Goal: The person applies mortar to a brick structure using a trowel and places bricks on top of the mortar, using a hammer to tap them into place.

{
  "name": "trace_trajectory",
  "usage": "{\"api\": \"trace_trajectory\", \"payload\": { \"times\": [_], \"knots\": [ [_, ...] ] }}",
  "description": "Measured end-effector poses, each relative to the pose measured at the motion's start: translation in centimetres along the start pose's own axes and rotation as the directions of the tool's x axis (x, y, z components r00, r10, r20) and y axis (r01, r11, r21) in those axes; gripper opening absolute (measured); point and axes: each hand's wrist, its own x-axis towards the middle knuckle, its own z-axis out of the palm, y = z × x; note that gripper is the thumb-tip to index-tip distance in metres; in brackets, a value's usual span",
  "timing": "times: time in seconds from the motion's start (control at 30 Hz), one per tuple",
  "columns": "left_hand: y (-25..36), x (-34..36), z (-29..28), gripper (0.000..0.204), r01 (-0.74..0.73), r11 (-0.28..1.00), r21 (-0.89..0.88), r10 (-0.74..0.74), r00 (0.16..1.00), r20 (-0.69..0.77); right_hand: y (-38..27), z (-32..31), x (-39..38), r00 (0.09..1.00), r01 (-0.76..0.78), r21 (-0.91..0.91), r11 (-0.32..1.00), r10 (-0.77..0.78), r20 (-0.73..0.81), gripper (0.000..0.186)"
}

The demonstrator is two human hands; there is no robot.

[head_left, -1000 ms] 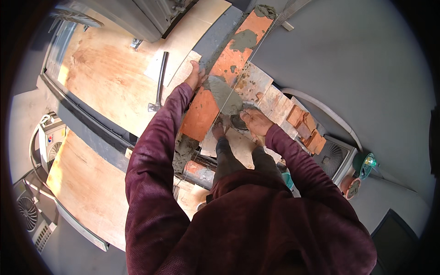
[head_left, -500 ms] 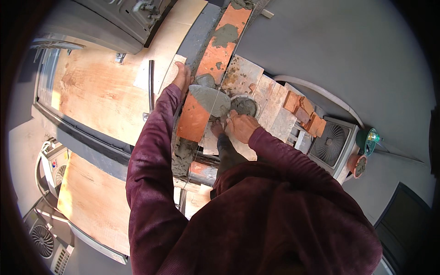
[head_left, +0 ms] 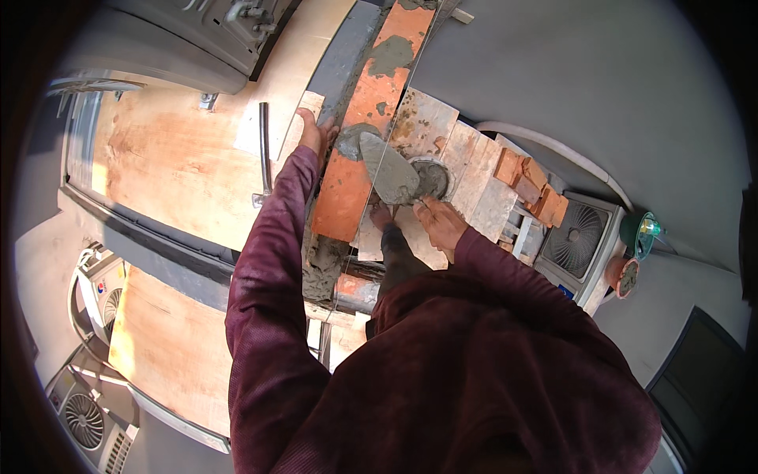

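My right hand [head_left: 439,226] is closed on the handle of a trowel. The mortar-smeared trowel blade [head_left: 388,169] hangs over the right edge of an orange brick course [head_left: 341,196], its tip at a wet mortar patch [head_left: 352,141]. A thin taut string crosses in front of the blade. Just beyond the trowel is a round bucket of grey mortar [head_left: 433,180], partly covered by it. My left hand [head_left: 317,136] rests at the left side of the brick course, thumb and fingers apart, beside a small pale board [head_left: 303,118].
My foot [head_left: 382,215] stands on wooden planks [head_left: 467,162] right of the wall. Several loose bricks [head_left: 530,186] are piled by an air-conditioner unit [head_left: 578,235]. A hammer-like tool [head_left: 264,150] lies on the plywood sheet [head_left: 174,166] at left.
The trowel blade has swung to the right and turned, its tip now pointing farther up the wall. My right hand has shifted right and nearer me. My left hand stays by the wall's left side.
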Motion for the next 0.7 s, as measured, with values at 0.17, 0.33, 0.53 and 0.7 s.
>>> {"api": "trace_trajectory", "payload": {
  "times": [0.17, 0.33, 0.53, 0.7],
  "knots": [
    [-0.6, -0.5, 0.5, 0.141, -0.04, 0.999, -0.033, 0.042, 0.997, 0.065, 0.4, -0.7, 5.3, 0.987, -0.142, 0.231, 0.963, 0.119, 0.109, 0.05],
    [-1.3, -1.2, -0.2, 0.138, -0.052, 0.998, -0.02, 0.053, 0.998, 0.023, -1.5, 0.1, 2.4, 0.992, 0.125, -0.434, 0.892, -0.109, 0.062, 0.045],
    [-2.4, 0.2, -1.3, 0.12, -0.111, 0.988, 0.112, 0.111, 0.994, 0.01, -0.2, -2.7, 4.6, 0.991, 0.08, -0.414, 0.907, -0.117, -0.065, 0.044],
    [-5.5, -5.4, -1.3, 0.119, 0.164, 0.31, 0.937, 0.234, 0.942, -0.242, 1.4, -3.0, -1.2, 0.977, 0.017, -0.541, 0.841, -0.128, -0.168, 0.042]
  ]
}}
